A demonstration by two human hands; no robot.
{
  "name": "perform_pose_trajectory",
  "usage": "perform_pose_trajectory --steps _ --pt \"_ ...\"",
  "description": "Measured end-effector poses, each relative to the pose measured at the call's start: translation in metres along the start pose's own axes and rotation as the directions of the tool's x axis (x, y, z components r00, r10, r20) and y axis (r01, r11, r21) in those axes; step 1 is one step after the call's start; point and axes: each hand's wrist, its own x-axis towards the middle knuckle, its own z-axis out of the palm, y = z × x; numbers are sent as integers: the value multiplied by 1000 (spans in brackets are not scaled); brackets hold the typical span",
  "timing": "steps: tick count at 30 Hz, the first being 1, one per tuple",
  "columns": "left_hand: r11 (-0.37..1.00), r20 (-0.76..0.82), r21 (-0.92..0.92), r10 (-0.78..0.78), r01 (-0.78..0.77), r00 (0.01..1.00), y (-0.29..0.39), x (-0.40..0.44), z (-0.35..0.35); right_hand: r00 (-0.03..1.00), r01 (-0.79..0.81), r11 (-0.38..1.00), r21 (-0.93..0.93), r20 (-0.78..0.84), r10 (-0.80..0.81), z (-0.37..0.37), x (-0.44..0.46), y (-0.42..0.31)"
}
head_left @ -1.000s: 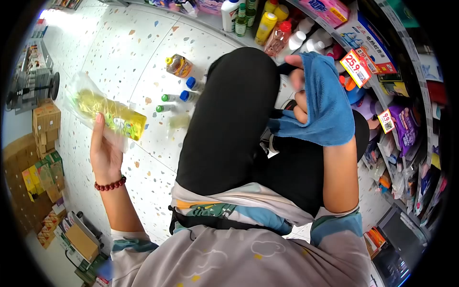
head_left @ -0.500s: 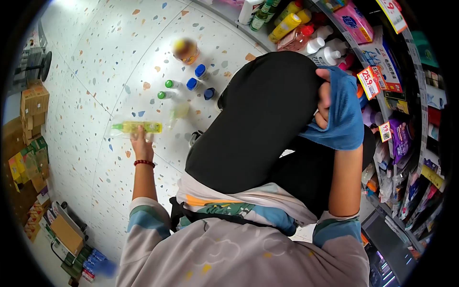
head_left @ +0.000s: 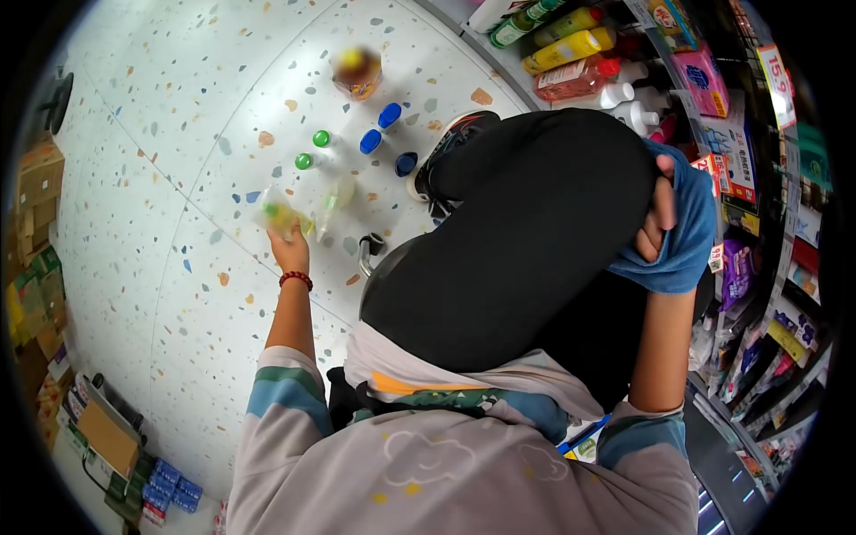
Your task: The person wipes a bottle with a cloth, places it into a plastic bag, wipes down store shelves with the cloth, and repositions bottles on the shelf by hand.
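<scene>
My left hand [head_left: 292, 251] reaches down over the floor and is closed round a clear bottle [head_left: 279, 214] of yellow-green liquid with a green top. The bottle looks roughly upright, seen from above; whether its base touches the floor I cannot tell. Close beside it stands another pale clear bottle [head_left: 335, 198]. Beyond them are bottles with green caps [head_left: 322, 138] and several with blue caps [head_left: 390, 115]. Near the shelf, my right hand [head_left: 660, 214] grips a blue cloth [head_left: 682, 245], which drapes over its back and wrist beside my knee.
A blurred container with a yellow top [head_left: 358, 71] stands farther out on the speckled floor [head_left: 169, 107]. Along the right runs a shelf with yellow bottles [head_left: 562, 52], boxes and price tags [head_left: 777, 86]. Cardboard boxes [head_left: 40, 178] line the left. My shoe [head_left: 446, 160] is near the blue-capped bottles.
The yellow-green bottle has swung from lying sideways to roughly upright, and my left hand has brought it closer to the other bottles. My right hand and the cloth appear slightly farther right.
</scene>
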Motion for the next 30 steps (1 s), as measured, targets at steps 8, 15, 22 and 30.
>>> perform_pose_trajectory --steps 8,15,22,30 --pt "998 48 53 21 -24 999 -13 0 24 998 -20 984 175 61 9 -17 -2 -2" --pt "997 145 52 49 -57 988 -33 2 29 992 -14 923 385 124 -36 -38 -4 5" --pt "923 312 363 6 -126 950 -84 -1 15 910 -117 846 520 397 -118 -78 4 11" --pt "959 215 277 0 -61 977 -72 1 21 908 -151 796 586 401 -123 -76 8 15"
